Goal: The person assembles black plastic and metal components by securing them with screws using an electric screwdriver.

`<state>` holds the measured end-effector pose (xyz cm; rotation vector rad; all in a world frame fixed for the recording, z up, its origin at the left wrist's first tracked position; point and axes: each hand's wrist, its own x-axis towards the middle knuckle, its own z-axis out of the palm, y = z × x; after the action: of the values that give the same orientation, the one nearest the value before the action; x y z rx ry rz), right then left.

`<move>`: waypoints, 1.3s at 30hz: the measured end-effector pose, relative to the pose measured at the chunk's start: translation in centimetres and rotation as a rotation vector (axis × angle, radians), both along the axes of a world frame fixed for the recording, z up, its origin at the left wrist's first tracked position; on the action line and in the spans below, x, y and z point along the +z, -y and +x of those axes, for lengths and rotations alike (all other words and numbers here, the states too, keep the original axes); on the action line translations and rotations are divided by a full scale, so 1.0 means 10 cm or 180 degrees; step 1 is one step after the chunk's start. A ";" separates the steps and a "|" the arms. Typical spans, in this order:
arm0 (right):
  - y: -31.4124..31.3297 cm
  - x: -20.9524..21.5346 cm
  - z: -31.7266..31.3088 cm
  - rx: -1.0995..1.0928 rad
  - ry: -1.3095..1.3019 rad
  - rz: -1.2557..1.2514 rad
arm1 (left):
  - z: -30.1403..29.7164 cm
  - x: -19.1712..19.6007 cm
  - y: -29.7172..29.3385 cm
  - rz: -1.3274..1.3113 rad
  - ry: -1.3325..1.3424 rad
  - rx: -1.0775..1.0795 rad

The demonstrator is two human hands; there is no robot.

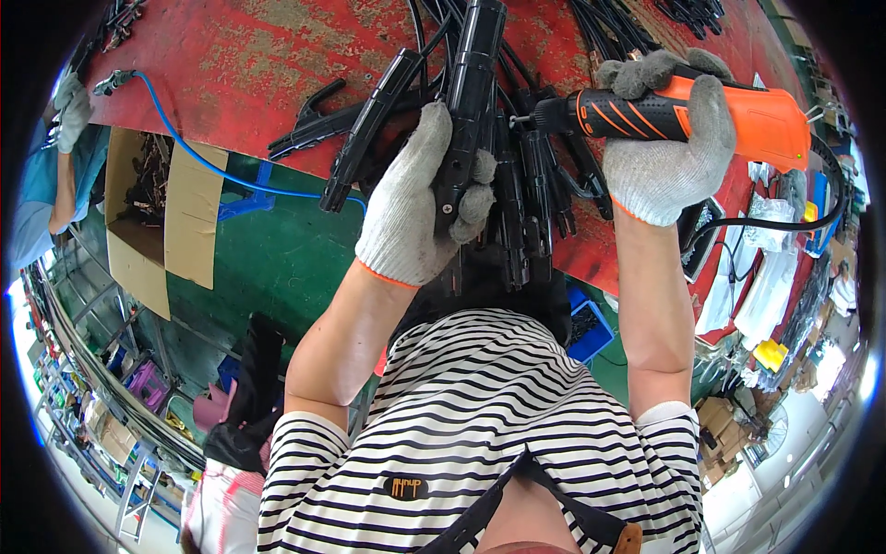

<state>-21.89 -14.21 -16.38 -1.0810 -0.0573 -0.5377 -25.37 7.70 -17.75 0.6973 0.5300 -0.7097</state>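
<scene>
In a grey-white knit glove, my left hand (401, 212) is closed around a long black plastic tool handle (474, 60). A small screw shows in its near end, by my fingers. My right hand (666, 171), gloved too, grips an orange and black electric screwdriver (773, 125). The screwdriver lies roughly level and its tip points left, a short way to the right of the held handle and apart from its screw. Several similar black handles (374, 115) with cables are heaped under and around my left hand at the table's near edge.
The worn red table (277, 46) carries bundles of black cables (600, 28) at the far side. A black cord (766, 224) loops from the screwdriver. At left stand an open cardboard box (138, 240) and a blue hose (171, 120), near another person's gloved hand (72, 111). A blue bin (591, 328) sits below the edge.
</scene>
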 end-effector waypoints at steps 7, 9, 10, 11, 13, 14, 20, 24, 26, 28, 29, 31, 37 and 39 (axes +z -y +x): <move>0.00 0.17 -0.07 -0.0022 0.0032 -0.0017 | 0.00 0.01 0.01 0.0095 -0.0009 0.0037; 0.01 0.22 -0.05 -0.0046 0.0160 -0.0070 | -0.01 0.01 0.01 0.0124 -0.0027 0.0063; 0.01 0.23 -0.05 -0.0080 0.0283 -0.0119 | -0.01 0.00 0.01 0.0081 -0.0011 0.0070; 0.01 0.23 -0.04 -0.0079 0.0291 -0.0119 | -0.02 0.00 0.01 0.0039 0.0005 0.0079; 0.00 0.21 -0.02 -0.0215 0.0126 -0.0246 | -0.01 0.02 0.01 0.0061 -0.0038 0.0081; 0.01 0.17 0.02 -0.0223 0.0136 -0.0252 | -0.01 0.03 0.02 0.0083 -0.0089 0.0082; -0.08 -0.02 0.15 -0.0213 -0.0082 0.0012 | -0.01 0.00 0.02 0.0009 -0.0123 0.0109; -0.15 -0.10 0.27 -0.0267 0.0198 -0.0411 | -0.02 -0.02 0.01 -0.0047 -0.0064 0.0108; -0.16 -0.14 0.31 -0.0218 0.0190 -0.0233 | -0.01 -0.02 0.00 -0.0047 -0.0062 0.0075; -0.18 -0.14 0.31 -0.0113 0.0162 -0.0249 | -0.01 0.00 0.01 -0.0023 -0.0089 0.0072; -0.17 -0.15 0.32 -0.0116 0.0156 -0.0246 | 0.00 0.00 0.01 -0.0003 -0.0112 0.0074; -0.17 -0.17 0.34 0.0058 0.0117 -0.0180 | -0.01 -0.01 0.01 -0.0007 -0.0123 0.0077; -0.38 -0.24 0.51 0.1437 0.1431 0.2391 | 0.00 -0.01 0.02 -0.0011 -0.0104 0.0056; -0.39 -0.22 0.51 0.1499 0.1408 0.2456 | 0.00 -0.01 0.02 0.0028 -0.0106 0.0053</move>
<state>-16.82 -10.33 -18.53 -0.1649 -0.4443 -0.3109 -25.33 7.48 -17.80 0.6895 0.5690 -0.7049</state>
